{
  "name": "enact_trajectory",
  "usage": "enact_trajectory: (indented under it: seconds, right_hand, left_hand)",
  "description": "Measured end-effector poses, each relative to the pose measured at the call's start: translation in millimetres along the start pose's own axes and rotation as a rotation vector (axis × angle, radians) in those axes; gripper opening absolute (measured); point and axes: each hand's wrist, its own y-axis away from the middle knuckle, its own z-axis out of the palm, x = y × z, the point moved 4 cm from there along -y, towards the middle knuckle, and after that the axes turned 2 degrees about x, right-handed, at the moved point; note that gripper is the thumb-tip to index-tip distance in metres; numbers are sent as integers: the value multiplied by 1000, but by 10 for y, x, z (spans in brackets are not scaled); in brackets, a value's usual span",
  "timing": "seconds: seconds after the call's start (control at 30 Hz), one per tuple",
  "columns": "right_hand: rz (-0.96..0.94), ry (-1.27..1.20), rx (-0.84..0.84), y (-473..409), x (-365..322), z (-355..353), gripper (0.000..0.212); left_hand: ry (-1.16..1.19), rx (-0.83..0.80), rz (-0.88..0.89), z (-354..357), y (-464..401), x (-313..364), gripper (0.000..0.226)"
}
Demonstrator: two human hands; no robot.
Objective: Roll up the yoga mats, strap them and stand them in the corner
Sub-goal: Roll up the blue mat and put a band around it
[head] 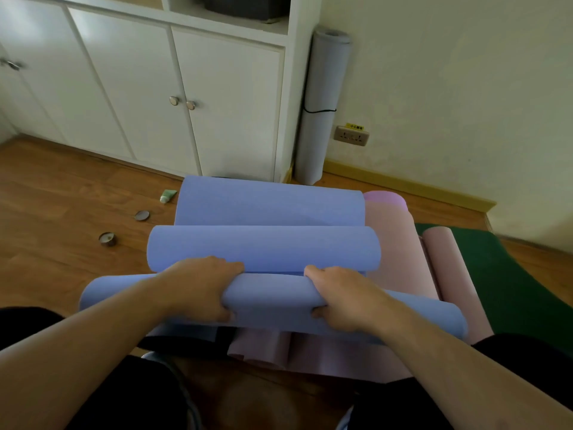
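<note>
Both hands, left & right, gripping near roll of blue mat on pink mat. Strapped grey mat upright in corner by cabinet.

I see a dim, even picture with soft daylight and no hard shadows; the cream wall reads brightest, the white cabinet greyer to the left. Wide-angle bending curves the cabinet doors and skirting toward the edges. Detail is soft and slightly smeared throughout; no glare on the wooden floor
</note>
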Motion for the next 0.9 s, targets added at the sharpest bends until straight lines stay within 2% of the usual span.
enact_trajectory:
  seconds: [0.1,0.17,0.3,0.4,0.53,0.67,0.77,0.9]
  right_hand:
    - [10,-50,-46,-2,35,-13,37]
    - [25,-43,-47,-6,40,-25,40]
    - [11,119,90,7,-61,-91,59]
    - [-13,196,163,49,-183,-52,74]
    - [-41,116,122,46,-203,91,52]
    - [-62,14,48,-2,-114,72,39]
    - [-62,22,45,-24,-101,59,40]
    - [-39,156,158,9,-178,-11,58]
  left_hand:
    - [-99,116,5,31,28,87,67]
    - [-168,161,20,53,27,137,60]
    - [-87,119,21,40,-1,95,44]
    - [26,51,-4,-17,-24,23,44]
    - [31,-18,-15,0,-18,-6,47]
    - [-43,84,3,12,36,139,59]
    - [-116,181,38,88,21,304,60]
    - [-18,123,-7,132,-32,257,49]
